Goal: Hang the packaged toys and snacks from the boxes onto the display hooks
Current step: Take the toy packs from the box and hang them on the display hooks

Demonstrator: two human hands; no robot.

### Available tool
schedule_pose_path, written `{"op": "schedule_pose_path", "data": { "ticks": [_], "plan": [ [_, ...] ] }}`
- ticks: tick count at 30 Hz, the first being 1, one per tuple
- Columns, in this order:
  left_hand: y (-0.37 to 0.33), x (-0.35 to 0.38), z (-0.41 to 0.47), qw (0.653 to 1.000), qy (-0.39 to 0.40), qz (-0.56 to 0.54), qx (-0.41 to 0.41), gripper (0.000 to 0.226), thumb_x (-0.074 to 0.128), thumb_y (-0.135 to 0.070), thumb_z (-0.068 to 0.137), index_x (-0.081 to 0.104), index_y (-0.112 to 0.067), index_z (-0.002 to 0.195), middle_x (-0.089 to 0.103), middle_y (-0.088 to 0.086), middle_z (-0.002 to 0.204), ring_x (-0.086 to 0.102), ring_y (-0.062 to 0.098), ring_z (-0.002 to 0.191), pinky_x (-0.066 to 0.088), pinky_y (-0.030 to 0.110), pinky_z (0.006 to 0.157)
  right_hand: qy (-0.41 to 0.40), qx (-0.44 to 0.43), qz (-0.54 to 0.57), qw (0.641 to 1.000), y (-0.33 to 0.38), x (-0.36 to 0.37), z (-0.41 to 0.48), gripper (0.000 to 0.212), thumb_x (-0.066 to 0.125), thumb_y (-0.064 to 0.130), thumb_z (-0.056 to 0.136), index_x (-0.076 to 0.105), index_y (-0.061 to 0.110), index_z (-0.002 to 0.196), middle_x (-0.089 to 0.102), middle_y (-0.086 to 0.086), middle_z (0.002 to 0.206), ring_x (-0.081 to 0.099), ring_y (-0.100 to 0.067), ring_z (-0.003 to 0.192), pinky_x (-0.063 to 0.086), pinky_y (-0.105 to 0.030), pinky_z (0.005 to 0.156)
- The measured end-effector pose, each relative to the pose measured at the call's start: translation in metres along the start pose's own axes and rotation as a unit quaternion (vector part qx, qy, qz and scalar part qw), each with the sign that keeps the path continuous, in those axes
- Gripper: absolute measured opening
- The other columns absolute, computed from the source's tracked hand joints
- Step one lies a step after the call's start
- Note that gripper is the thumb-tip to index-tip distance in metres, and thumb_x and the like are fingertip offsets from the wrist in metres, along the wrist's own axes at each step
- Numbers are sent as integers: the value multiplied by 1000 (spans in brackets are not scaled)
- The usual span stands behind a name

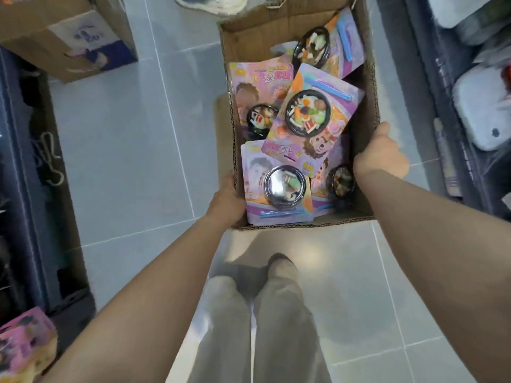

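An open cardboard box (367,114) is held above the tiled floor in front of me. Inside lie several pink and purple carded toy packs (309,111), each with a black bowl of play food under a clear dome and a blue stick. My left hand (225,201) grips the box's near left corner, fingers hidden behind the wall. My right hand (383,152) grips the right wall, thumb up on its outer side, fingers hidden inside the box.
A second cardboard box (69,37) stands on the floor at the upper left. Dark display racks run along both sides, with white packaged goods (481,106) on the right and a pink toy pack (25,344) at the lower left. Someone's shoe (213,2) shows at the top.
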State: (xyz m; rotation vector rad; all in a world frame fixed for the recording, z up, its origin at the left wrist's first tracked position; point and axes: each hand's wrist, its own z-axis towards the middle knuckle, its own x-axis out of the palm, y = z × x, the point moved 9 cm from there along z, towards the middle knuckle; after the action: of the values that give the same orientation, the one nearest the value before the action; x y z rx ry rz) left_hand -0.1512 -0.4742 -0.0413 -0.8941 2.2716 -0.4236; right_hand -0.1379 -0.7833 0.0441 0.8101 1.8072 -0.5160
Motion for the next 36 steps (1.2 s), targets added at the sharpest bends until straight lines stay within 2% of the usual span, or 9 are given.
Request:
{"op": "schedule_pose_path", "data": {
  "ticks": [12,19,22,24,26,28,31,33,36],
  "plan": [
    [-87,132,-12,986,138,90,9,84,52,-6,87,-2,-24,150,46,12,139,48,34,123,42,37,101,17,132,48,990,-176,-24,41,60,56,9,87,25,9,138,46,-18,135,46,-37,126,42,-45,94],
    [-101,128,-14,981,98,130,-103,71,53,-8,87,13,-12,146,45,22,137,49,39,121,46,48,98,102,106,77,986,-192,-35,50,57,53,15,89,27,9,139,46,-18,134,46,-36,125,41,-44,96],
    [-152,97,-10,974,-58,218,-19,85,55,-20,88,-3,-1,147,17,25,150,21,39,139,25,45,115,74,108,74,989,-187,-45,52,60,52,23,90,25,9,142,38,-16,141,38,-35,131,33,-44,103],
    [-214,95,-12,922,-130,328,157,78,53,-22,88,6,-1,147,11,23,153,12,38,142,16,43,118,-5,43,35,998,-169,-62,55,60,52,25,88,29,9,141,30,-17,147,32,-34,134,26,-45,107],
    [-244,120,0,883,-71,382,264,72,54,-16,87,14,-4,146,18,17,153,17,34,141,19,40,116,-82,-119,4,990,-127,-72,55,58,55,18,84,36,8,138,31,-18,148,34,-34,134,26,-46,106],
    [-237,136,26,904,4,377,200,69,56,-14,87,18,-5,144,26,16,148,26,34,137,28,43,111,-92,-288,-30,953,-76,-67,49,59,60,11,79,41,8,135,35,-19,146,38,-35,132,30,-46,104],
    [-208,142,67,934,40,350,67,57,55,-22,89,29,-3,136,42,20,137,41,36,128,36,42,105,19,-433,-167,885,-15,-20,48,70,52,12,89,16,13,149,4,-11,159,9,-30,146,12,-49,115],
    [-195,154,81,928,87,357,59,51,59,-23,87,37,-4,129,50,20,132,47,36,124,39,41,104,45,-473,-259,841,12,7,52,76,50,14,91,4,18,151,-11,-7,159,-9,-28,147,-1,-54,116],
    [-198,155,85,918,80,372,112,34,61,-20,84,54,-5,114,60,21,120,54,37,114,45,40,97,64,-441,-360,820,22,24,66,83,54,15,89,0,18,151,-4,-8,160,-13,-28,147,-7,-61,112]
  ]
}}
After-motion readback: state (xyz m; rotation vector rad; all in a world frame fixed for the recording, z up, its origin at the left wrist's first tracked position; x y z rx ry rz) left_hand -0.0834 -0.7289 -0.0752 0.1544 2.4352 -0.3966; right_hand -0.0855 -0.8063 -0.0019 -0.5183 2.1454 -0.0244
